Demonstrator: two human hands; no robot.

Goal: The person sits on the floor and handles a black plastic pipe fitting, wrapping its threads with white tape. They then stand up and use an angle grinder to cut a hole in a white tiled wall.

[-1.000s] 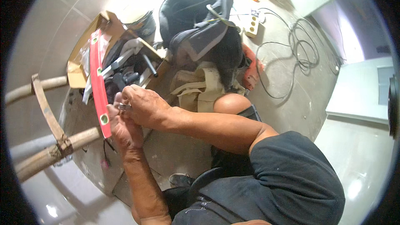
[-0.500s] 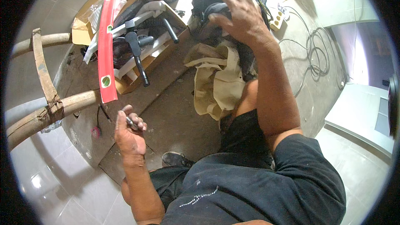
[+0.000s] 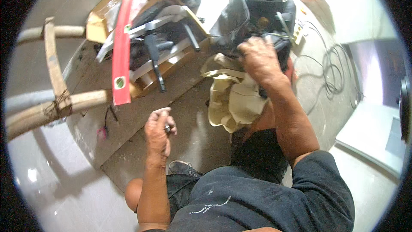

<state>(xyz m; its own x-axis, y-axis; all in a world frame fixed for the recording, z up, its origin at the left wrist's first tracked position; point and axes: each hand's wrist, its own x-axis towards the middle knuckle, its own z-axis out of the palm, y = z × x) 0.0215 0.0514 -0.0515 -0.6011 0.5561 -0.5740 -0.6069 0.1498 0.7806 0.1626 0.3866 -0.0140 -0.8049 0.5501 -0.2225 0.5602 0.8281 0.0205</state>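
A small metal piece [image 3: 168,128] is already in the left hand [image 3: 158,132], fingers curled round it, above the floor [image 3: 184,111] off the near corner of a cardboard box [image 3: 97,29]. The right hand [image 3: 260,59] reaches, back upward, to the near rim of an open black bag [image 3: 229,20]; its fingers bend, though whether they grip anything cannot be told. Nothing shows lifted clear of the bag. The left forearm runs nearly straight forward; the right arm bends at the elbow.

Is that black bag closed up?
No, the black bag, to the right of the red level, gapes open at the top, showing its dark inside.
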